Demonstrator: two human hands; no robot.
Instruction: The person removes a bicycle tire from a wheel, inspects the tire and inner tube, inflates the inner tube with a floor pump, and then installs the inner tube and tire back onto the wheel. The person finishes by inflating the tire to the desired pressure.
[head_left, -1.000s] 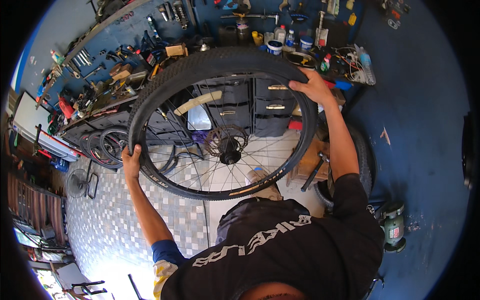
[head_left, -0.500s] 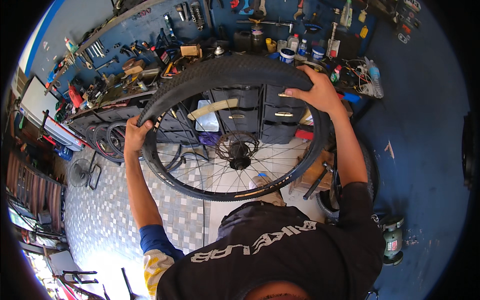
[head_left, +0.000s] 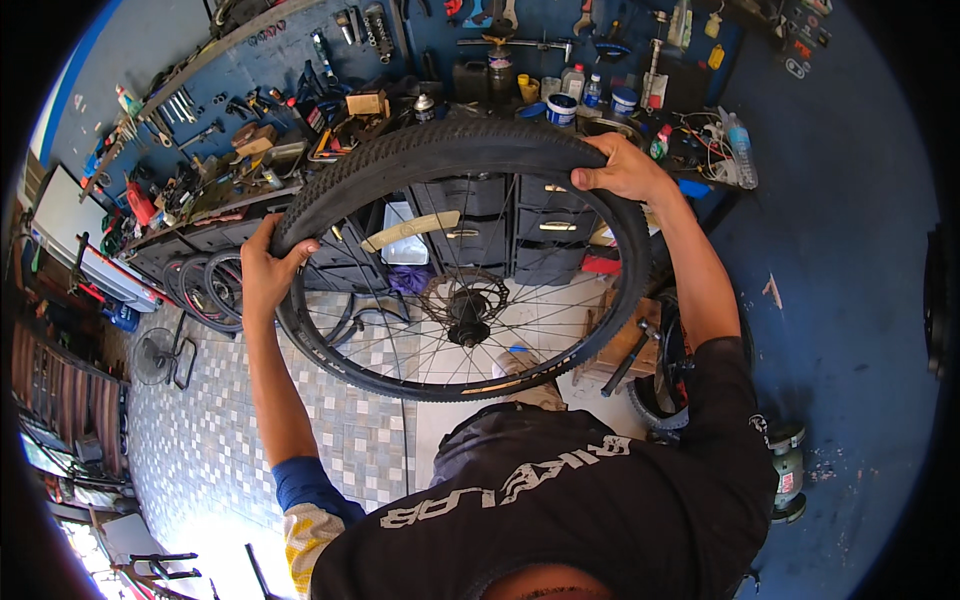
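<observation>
A bicycle wheel with a knobby black tire (head_left: pixel 450 150) is held up in front of me, between my body and the workbench. My left hand (head_left: pixel 270 265) grips the tire at its left side, thumb on the inner side. My right hand (head_left: pixel 622 170) is wrapped over the tire at the upper right, its thumb pressed against the sidewall. Thin spokes run to the hub (head_left: pixel 467 315), which carries a disc brake rotor (head_left: pixel 488 285). Along the top, the tire looks wide and bulges away from the rim; whether its bead is seated there I cannot tell.
Beyond the wheel stands a cluttered workbench with black drawers (head_left: pixel 555 225), tubs and bottles. Tools hang on the blue wall. A hammer (head_left: pixel 632 360) lies on a wooden block (head_left: pixel 610 350) at right, beside another wheel (head_left: pixel 665 400). A fan (head_left: pixel 155 355) stands on the tiled floor at left.
The wheel has tilted slightly, its upper part a little lower. My left hand has shifted slightly up along the tire; my right hand still grips the upper right.
</observation>
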